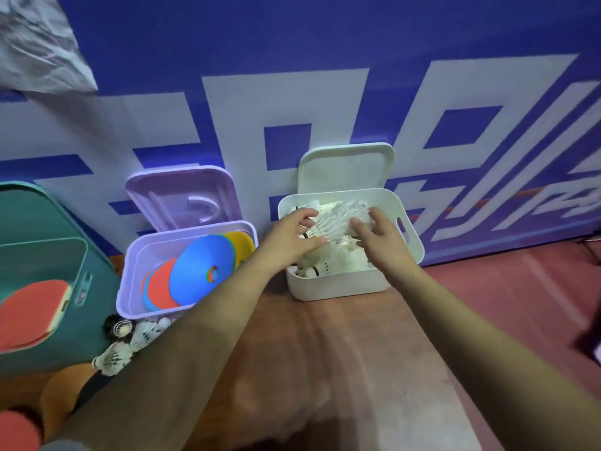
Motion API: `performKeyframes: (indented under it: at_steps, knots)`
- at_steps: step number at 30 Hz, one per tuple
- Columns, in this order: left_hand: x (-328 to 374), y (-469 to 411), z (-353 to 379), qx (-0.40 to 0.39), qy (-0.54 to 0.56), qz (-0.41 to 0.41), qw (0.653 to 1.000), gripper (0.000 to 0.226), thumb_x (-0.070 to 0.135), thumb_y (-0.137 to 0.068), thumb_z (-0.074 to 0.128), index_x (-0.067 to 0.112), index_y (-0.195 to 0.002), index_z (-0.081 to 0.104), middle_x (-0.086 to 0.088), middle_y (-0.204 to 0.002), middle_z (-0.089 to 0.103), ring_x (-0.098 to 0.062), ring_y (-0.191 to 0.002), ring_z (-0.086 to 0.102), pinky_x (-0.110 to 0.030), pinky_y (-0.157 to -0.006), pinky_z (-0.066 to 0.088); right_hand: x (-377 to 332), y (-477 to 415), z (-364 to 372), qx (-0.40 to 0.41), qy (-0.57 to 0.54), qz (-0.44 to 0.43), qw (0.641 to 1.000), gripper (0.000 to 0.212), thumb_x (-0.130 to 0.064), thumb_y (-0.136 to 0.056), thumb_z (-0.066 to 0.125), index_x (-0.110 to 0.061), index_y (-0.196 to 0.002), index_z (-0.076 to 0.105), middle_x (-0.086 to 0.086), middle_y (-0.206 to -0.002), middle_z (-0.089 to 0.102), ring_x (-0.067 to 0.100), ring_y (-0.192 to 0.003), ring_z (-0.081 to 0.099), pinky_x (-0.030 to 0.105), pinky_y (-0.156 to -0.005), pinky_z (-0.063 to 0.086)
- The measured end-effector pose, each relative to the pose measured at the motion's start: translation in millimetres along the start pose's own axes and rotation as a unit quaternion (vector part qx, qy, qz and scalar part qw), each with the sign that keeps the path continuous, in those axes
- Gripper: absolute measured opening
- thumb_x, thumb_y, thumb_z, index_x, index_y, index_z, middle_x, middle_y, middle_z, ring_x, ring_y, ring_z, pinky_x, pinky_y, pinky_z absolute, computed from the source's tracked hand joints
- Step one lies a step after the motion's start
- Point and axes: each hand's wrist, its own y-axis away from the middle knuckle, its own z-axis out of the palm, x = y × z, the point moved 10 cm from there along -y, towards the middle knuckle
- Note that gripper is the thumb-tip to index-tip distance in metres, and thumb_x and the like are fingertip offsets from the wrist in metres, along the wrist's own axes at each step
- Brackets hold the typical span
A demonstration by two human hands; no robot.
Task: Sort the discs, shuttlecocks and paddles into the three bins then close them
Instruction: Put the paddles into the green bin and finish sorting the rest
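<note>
Left hand (292, 232): curled round shuttlecocks (335, 222) over white bin (341, 289), likely to drop in.
Right hand (379, 237): fingers spread flat against them, steadying.
Floor (357, 353): loose shuttlecocks (143, 333) at purple bin's (127, 271) front, unsorted.

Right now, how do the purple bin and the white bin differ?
The purple bin holds flat coloured discs; the white bin holds shuttlecocks. The left hand and the right hand reach into the white bin; neither touches the purple bin. Both bins are open.

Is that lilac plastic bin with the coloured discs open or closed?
Open. The lilac plastic bin has its lid standing raised behind it, and the flat coloured discs show inside.
</note>
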Motion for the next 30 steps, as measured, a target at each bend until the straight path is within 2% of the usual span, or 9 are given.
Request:
performKeyframes:
  at_steps: [4,7,9,11,15,20,22,25,30]
  knots:
    - [17,-45,25,-0.001,-0.194,0.066,0.979,0.037,0.026,-0.079,0.077,0.018,-0.110,0.059,0.003,-0.108,0.065,-0.015,-0.097,0.059,-0.027,-0.086,0.047,24,-33,-28,0.022,0.079,0.016,0.996,0.028,-0.029,-0.096,0.053,-0.001,-0.091,0.057,0.014,-0.087,0.062,0.028,-0.075,0.058,0.032,-0.064,0.044]
    - [10,-73,42,-0.022,-0.272,0.069,0.960,0.035,0.028,-0.080,0.075,0.018,-0.110,0.060,0.000,-0.108,0.065,-0.021,-0.097,0.060,-0.034,-0.088,0.047,40,-53,-33,0.021,0.118,0.035,0.992,0.023,-0.026,-0.095,0.054,-0.006,-0.085,0.051,0.005,-0.077,0.054,0.024,-0.074,0.050,0.029,-0.062,0.033]
    - [4,-87,46,-0.017,-0.307,0.069,0.949,0.037,0.028,-0.081,0.074,0.019,-0.114,0.060,-0.001,-0.113,0.066,-0.024,-0.104,0.059,-0.038,-0.094,0.045,46,-61,-32,0.019,0.174,0.046,0.983,0.016,-0.026,-0.096,0.055,-0.011,-0.099,0.050,0.000,-0.087,0.053,0.022,-0.083,0.050,0.027,-0.065,0.025]
    - [-3,-95,49,-0.034,-0.342,0.066,0.937,0.047,0.032,-0.084,0.071,0.022,-0.128,0.056,-0.001,-0.128,0.061,-0.024,-0.121,0.051,-0.041,-0.104,0.038,48,-66,-28,0.003,0.244,0.034,0.969,0.033,-0.029,-0.095,0.056,-0.005,-0.116,0.049,0.008,-0.106,0.055,0.028,-0.100,0.055,0.028,-0.071,0.030]
    - [-3,-84,18,-0.050,-0.349,0.080,0.932,0.057,0.031,-0.088,0.067,0.017,-0.140,0.048,-0.004,-0.145,0.046,-0.024,-0.135,0.038,-0.031,-0.112,0.026,34,-62,-28,0.017,0.382,-0.029,0.924,0.060,-0.042,-0.094,0.053,-0.003,-0.137,0.038,0.018,-0.132,0.045,0.038,-0.118,0.048,0.045,-0.100,0.041]
    - [-19,-17,-91,0.061,-0.263,0.059,0.961,0.031,0.017,-0.088,0.067,0.013,-0.119,0.063,-0.005,-0.115,0.061,-0.017,-0.105,0.057,-0.032,-0.098,0.044,-22,-29,24,-0.040,0.247,-0.121,0.961,0.049,-0.034,-0.093,0.056,-0.010,-0.134,0.048,0.010,-0.130,0.048,0.024,-0.116,0.051,0.030,-0.099,0.038]
    - [-34,22,-127,0.095,-0.253,0.040,0.962,0.025,0.015,-0.088,0.066,0.016,-0.113,0.064,-0.002,-0.108,0.062,-0.012,-0.098,0.057,-0.023,-0.090,0.044,-43,-10,64,-0.077,0.211,-0.153,0.962,0.045,-0.033,-0.092,0.058,-0.011,-0.131,0.052,0.009,-0.126,0.050,0.021,-0.115,0.053,0.029,-0.100,0.040]
    - [-67,84,-174,0.126,-0.243,-0.007,0.962,0.024,0.016,-0.088,0.067,0.024,-0.110,0.062,0.002,-0.105,0.060,-0.010,-0.097,0.058,-0.010,-0.082,0.039,-68,28,131,-0.135,0.201,-0.215,0.946,0.042,-0.032,-0.090,0.061,-0.009,-0.126,0.056,0.010,-0.119,0.054,0.023,-0.114,0.053,0.032,-0.099,0.040]
    - [-140,189,-225,0.156,-0.226,-0.084,0.958,0.023,0.009,-0.086,0.068,0.022,-0.104,0.063,-0.001,-0.100,0.059,-0.002,-0.091,0.057,-0.007,-0.078,0.042,-75,94,238,-0.229,0.230,-0.280,0.904,0.049,-0.040,-0.086,0.052,-0.009,-0.123,0.057,0.011,-0.118,0.055,0.029,-0.109,0.055,0.042,-0.096,0.045]
